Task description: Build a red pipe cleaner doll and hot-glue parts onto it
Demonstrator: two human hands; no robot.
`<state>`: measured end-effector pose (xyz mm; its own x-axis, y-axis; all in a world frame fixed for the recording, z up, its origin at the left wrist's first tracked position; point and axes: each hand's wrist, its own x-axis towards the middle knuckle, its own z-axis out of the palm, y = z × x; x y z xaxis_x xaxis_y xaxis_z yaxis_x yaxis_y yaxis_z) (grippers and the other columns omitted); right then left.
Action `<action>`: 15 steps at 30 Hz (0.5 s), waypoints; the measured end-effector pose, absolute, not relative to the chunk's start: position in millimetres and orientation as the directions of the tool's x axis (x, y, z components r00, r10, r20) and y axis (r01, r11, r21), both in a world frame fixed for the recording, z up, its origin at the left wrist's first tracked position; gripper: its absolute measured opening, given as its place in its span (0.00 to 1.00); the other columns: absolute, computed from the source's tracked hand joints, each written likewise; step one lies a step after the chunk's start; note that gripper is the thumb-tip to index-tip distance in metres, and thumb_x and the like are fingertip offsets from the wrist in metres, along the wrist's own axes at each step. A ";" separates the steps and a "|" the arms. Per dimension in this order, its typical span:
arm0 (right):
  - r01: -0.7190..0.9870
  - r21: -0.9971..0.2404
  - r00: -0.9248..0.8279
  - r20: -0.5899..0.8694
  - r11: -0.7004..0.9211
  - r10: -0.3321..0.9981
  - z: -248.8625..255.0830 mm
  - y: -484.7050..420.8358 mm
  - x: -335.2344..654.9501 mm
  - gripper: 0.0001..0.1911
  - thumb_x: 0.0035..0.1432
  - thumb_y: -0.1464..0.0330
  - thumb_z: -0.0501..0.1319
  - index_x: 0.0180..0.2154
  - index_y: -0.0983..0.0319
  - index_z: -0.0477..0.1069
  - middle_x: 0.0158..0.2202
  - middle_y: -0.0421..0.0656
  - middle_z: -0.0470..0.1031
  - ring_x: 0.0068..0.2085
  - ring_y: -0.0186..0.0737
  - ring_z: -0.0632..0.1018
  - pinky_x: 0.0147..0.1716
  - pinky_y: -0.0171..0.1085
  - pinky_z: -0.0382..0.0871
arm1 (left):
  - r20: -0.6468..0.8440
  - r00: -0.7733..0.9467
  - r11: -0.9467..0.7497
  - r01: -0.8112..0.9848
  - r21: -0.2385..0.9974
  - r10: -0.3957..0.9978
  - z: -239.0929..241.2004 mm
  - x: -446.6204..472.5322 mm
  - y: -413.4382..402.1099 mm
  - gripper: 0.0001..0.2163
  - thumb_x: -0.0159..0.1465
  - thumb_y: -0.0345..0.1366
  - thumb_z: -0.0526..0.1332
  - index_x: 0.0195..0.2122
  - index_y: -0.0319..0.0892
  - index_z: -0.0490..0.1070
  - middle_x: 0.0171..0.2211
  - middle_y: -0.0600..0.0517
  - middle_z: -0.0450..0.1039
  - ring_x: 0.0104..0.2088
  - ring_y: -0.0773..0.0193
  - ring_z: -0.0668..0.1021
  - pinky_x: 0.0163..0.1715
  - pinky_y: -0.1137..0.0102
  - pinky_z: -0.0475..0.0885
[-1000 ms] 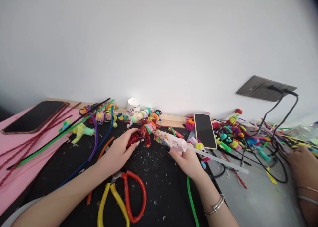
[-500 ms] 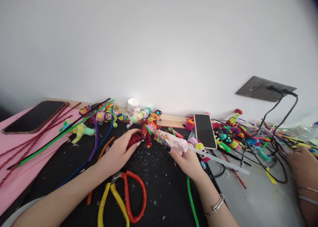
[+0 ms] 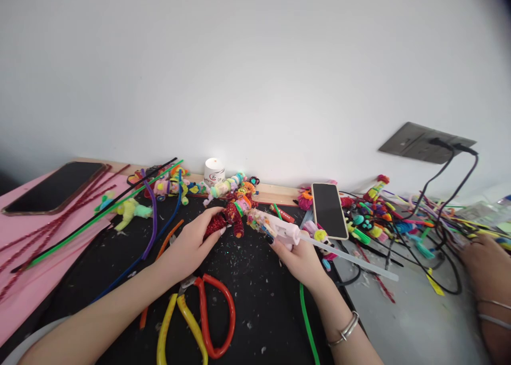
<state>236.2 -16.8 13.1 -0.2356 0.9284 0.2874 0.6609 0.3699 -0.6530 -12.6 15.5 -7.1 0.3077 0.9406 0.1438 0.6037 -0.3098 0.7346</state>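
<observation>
My left hand (image 3: 190,245) pinches a sparkly red pipe-cleaner figure (image 3: 227,218) with an orange and green top, holding it on the black mat (image 3: 255,296). My right hand (image 3: 300,258) is closed round a pink and white hot glue gun (image 3: 279,227). Its nozzle points left at the figure, almost touching it. A clear glue stick (image 3: 351,259) juts out of the gun's back to the right.
Scissors with red and yellow handles (image 3: 199,317) lie near my left arm. Loose pipe cleaners (image 3: 154,216) cross the mat. A phone (image 3: 329,209) lies by a heap of pipe-cleaner crafts and cables (image 3: 399,221). Another phone (image 3: 56,187) rests on pink paper. Another person's hand (image 3: 485,264) is at right.
</observation>
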 end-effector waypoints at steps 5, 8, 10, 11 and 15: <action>0.659 -0.659 -0.234 0.279 0.363 0.931 11.7 -16.3 235.9 0.11 0.60 0.66 0.55 0.34 0.63 0.74 0.29 0.42 0.75 0.29 0.39 0.74 0.31 0.35 0.67 | 0.143 0.285 -0.291 0.591 0.752 0.948 -7.8 -13.8 15.6 0.18 0.66 0.41 0.51 0.56 0.43 0.59 0.50 0.46 0.72 0.49 0.53 0.75 0.49 0.61 0.68; 0.678 -0.647 -0.227 0.265 0.348 0.937 12.1 -15.9 235.5 0.10 0.58 0.67 0.56 0.29 0.63 0.72 0.25 0.40 0.72 0.26 0.36 0.71 0.27 0.33 0.64 | 0.152 0.250 -0.272 0.570 0.775 0.956 -8.3 -14.2 16.2 0.19 0.65 0.42 0.52 0.56 0.43 0.59 0.51 0.45 0.72 0.50 0.52 0.74 0.50 0.59 0.68; 0.696 -0.640 -0.231 0.228 0.324 0.946 13.5 -15.8 234.4 0.08 0.57 0.68 0.57 0.27 0.63 0.69 0.22 0.38 0.69 0.24 0.34 0.69 0.25 0.32 0.61 | 0.164 0.212 -0.255 0.537 0.804 0.963 -8.8 -14.4 17.2 0.20 0.65 0.42 0.52 0.56 0.43 0.59 0.52 0.45 0.71 0.51 0.52 0.73 0.51 0.59 0.67; 0.703 -0.639 -0.235 0.205 0.312 0.950 14.3 -15.7 233.7 0.06 0.56 0.69 0.57 0.28 0.63 0.69 0.23 0.38 0.69 0.24 0.34 0.69 0.25 0.31 0.61 | 0.172 0.190 -0.247 0.513 0.822 0.967 -9.2 -14.5 17.9 0.20 0.65 0.42 0.53 0.56 0.43 0.59 0.52 0.45 0.71 0.52 0.52 0.73 0.51 0.59 0.67; 0.728 -0.601 -0.298 0.155 0.329 0.942 12.9 -14.7 231.0 0.12 0.53 0.73 0.59 0.42 0.60 0.69 0.36 0.41 0.75 0.34 0.37 0.74 0.33 0.33 0.65 | 0.208 0.094 -0.229 0.403 0.886 0.973 -11.3 -15.1 21.6 0.20 0.64 0.42 0.54 0.56 0.44 0.60 0.52 0.47 0.70 0.51 0.54 0.74 0.51 0.60 0.67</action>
